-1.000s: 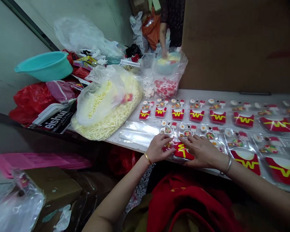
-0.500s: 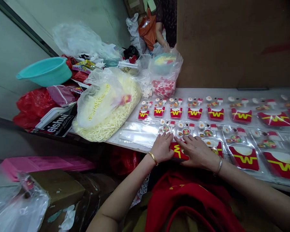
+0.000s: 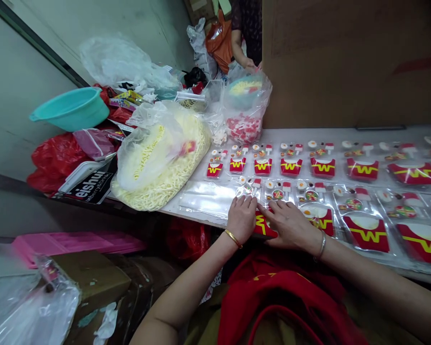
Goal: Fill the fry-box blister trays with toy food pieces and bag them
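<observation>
Two hands (image 3: 267, 221) (flat) press one red packet (image 3: 263, 225).

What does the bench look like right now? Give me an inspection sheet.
Surface: white table, covered in rows of packs.
Job's things: red fry pack in a clear sleeve at the near edge; both hands lie on it.
Clutter: bag of yellow strips, teal basin, red bags, clear sleeves.
Grippers: left hand and right hand flat, fingers spread, gripping nothing.
Cables: nothing seen.
Surroundings: brown board behind; another person at the far end; pink tray below.
</observation>
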Demonstrator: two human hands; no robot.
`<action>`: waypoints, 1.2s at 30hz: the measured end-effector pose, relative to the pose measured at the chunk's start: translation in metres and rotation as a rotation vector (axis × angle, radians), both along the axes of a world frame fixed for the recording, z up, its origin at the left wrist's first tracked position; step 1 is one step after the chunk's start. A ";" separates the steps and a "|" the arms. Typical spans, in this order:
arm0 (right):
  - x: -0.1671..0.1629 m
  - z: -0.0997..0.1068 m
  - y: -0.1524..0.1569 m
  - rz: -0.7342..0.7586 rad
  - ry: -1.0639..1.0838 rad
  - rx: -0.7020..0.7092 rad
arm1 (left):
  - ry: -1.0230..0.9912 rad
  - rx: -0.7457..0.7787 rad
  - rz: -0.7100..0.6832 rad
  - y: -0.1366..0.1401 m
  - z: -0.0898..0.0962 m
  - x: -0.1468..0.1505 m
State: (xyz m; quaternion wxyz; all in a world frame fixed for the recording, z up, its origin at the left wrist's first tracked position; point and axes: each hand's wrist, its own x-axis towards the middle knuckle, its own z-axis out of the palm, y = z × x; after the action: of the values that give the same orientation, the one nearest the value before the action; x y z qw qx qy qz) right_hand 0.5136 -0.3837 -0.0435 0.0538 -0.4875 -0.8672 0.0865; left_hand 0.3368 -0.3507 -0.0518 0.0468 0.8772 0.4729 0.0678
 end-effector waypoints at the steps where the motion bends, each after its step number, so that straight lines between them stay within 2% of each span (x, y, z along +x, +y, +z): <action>1: 0.000 0.001 0.000 -0.002 0.002 -0.004 | 0.007 0.019 0.016 0.001 0.002 -0.003; 7: 0.002 0.000 0.001 -0.013 0.002 -0.020 | 0.169 0.034 0.195 -0.005 0.005 -0.036; 11: -0.003 -0.001 0.006 -0.061 -0.013 -0.032 | 0.187 -0.025 0.156 -0.012 0.000 -0.044; 16: -0.010 0.002 0.014 -0.135 -0.058 -0.058 | 0.069 -0.132 0.116 -0.011 0.006 -0.041; 19: -0.014 0.006 0.018 -0.175 -0.071 -0.063 | 0.012 -0.215 0.158 -0.011 0.013 -0.033; 22: -0.017 0.009 0.021 -0.211 -0.081 -0.038 | 0.011 -0.168 0.177 -0.016 0.019 -0.018; 25: -0.014 0.010 0.026 -0.198 -0.099 0.027 | 0.051 -0.113 0.056 -0.016 0.025 0.000; 28: -0.002 0.006 0.036 -0.135 -0.119 0.086 | 0.062 -0.191 -0.126 0.004 0.030 0.005; 31: 0.015 -0.001 0.047 -0.046 -0.092 0.092 | 0.017 -0.214 -0.230 0.041 0.032 -0.001; 33: 0.025 -0.008 0.052 -0.006 -0.020 0.071 | 0.002 -0.203 -0.283 0.066 0.028 -0.006; 36: 0.036 -0.022 0.054 -0.041 0.102 0.067 | 0.020 -0.233 -0.354 0.091 0.016 -0.008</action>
State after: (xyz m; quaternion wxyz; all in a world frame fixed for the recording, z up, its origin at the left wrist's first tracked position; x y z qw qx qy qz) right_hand 0.5493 -0.3293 -0.0654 0.1158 -0.4982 -0.8555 0.0811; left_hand 0.3290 -0.2598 -0.0356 0.1545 0.9359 0.3167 -0.0053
